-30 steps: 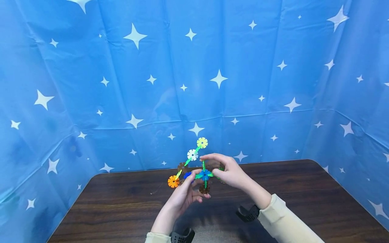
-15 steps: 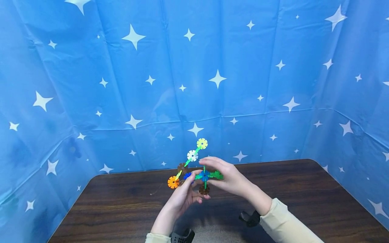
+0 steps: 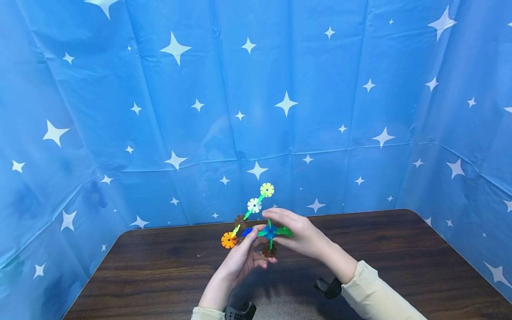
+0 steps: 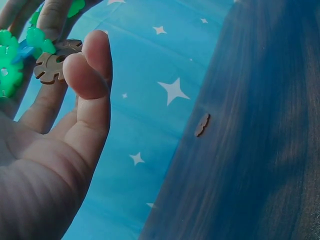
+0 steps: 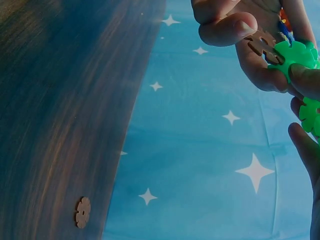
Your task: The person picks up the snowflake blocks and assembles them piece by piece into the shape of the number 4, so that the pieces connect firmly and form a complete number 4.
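A structure of slotted snowflake discs is held in the air between both hands in the head view. Its slanting chain carries a yellow disc [image 3: 267, 190] at the top, then a white disc [image 3: 254, 205], down to an orange disc [image 3: 229, 240]. My left hand [image 3: 242, 258] grips the structure by a dark blue disc [image 3: 247, 232], thumb on top. From the right, my right hand [image 3: 302, 233] curls round the green discs [image 3: 285, 231] beside a light blue disc [image 3: 270, 231], thumb below and fingers above. A brown disc [image 4: 50, 67] hangs underneath, near my left fingertips.
A loose brown disc [image 5: 83, 212] lies on the dark wooden table [image 3: 160, 266] near its far edge. Behind the table hangs a blue curtain [image 3: 256, 111] with white stars. Black wrist straps [image 3: 329, 288] sit below both hands.
My right thumb has moved from beside the light blue disc to below it, baring the green discs on the right. The left hand and the structure have hardly moved.
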`<state>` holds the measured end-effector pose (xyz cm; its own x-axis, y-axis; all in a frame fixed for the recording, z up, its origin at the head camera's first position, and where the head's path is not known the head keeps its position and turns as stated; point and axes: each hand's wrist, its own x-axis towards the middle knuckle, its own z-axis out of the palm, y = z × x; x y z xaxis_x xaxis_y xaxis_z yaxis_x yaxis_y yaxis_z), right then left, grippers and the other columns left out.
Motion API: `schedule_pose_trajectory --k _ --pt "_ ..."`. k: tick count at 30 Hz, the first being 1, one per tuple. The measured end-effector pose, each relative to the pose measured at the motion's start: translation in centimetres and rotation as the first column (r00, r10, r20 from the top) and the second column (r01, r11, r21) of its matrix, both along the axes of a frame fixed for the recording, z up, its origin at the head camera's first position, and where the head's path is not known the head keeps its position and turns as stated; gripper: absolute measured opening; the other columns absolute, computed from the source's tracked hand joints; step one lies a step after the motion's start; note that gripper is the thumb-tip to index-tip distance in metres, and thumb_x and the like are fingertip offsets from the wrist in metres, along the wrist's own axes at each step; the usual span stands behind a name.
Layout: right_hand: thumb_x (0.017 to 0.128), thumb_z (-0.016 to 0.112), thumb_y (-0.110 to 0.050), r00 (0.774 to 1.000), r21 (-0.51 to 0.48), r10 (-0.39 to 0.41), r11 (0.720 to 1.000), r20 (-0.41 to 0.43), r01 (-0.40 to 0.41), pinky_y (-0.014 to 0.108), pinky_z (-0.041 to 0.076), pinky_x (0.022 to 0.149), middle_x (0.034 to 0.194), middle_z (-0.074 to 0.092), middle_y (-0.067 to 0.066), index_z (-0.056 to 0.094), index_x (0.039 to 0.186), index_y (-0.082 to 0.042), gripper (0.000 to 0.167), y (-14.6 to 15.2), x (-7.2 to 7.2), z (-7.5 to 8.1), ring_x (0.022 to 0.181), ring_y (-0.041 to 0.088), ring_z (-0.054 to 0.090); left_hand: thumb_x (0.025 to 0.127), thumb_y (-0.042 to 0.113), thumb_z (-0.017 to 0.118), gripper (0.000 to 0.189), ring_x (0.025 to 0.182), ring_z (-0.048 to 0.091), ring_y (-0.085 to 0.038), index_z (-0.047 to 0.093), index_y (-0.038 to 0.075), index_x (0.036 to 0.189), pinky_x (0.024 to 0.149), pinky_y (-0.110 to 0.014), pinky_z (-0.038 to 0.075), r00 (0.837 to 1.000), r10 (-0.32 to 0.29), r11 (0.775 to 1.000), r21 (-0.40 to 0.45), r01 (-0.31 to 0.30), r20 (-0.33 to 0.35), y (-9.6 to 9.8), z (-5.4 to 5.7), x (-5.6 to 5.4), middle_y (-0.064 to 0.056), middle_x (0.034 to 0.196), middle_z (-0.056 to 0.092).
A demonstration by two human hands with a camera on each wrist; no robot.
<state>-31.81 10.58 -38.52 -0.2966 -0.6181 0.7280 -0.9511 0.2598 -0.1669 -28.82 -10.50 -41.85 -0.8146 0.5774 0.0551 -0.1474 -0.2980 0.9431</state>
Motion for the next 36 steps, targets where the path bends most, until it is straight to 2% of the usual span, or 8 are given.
schedule_pose_trajectory --k 9,22,31,36 --pt "0.073 0.082 0.005 0.999 0.005 -0.007 1.000 -0.045 0.008 0.030 0.045 0.098 0.130 0.057 0.015 0.054 0.131 0.001 0.065 0.14 0.03 0.11 0.121 0.030 0.054 0.099 0.056 0.038 0.065 0.085 0.069 -0.023 0.033 0.014 0.149 0.067 -0.026 0.053 1.000 -0.003 1.000 0.002 0.003 0.003 0.09 0.07 0.06 -0.012 0.134 0.052" --pt "0.072 0.083 0.002 0.998 0.048 -0.033 0.998 -0.046 0.035 0.031 0.045 0.097 0.129 0.058 0.018 0.054 0.130 0.000 0.065 0.27 0.21 0.49 0.122 0.033 0.054 0.101 0.054 0.037 0.064 0.084 0.069 -0.022 0.032 0.013 0.149 0.069 -0.025 0.054 1.000 -0.015 1.000 0.012 0.015 0.018 0.15 0.16 0.17 -0.012 0.136 0.050" --pt "0.075 0.082 -0.001 0.998 0.079 -0.046 0.996 -0.031 0.048 0.027 0.049 0.091 0.127 0.060 0.017 0.052 0.133 0.003 0.065 0.49 0.45 0.54 0.115 0.027 0.060 0.101 0.054 0.037 0.063 0.086 0.069 -0.023 0.031 0.014 0.149 0.070 -0.026 0.053 1.000 0.003 1.000 -0.028 -0.002 0.022 0.32 0.29 0.20 -0.010 0.130 0.052" --pt "0.074 0.083 -0.003 0.998 0.064 -0.062 0.996 -0.028 0.064 0.029 0.048 0.093 0.128 0.060 0.014 0.055 0.131 0.001 0.064 0.69 0.42 0.40 0.117 0.026 0.058 0.101 0.054 0.037 0.064 0.086 0.069 -0.024 0.030 0.013 0.149 0.068 -0.026 0.053 1.000 -0.003 0.999 -0.032 0.004 0.023 0.40 0.37 0.23 -0.011 0.130 0.053"
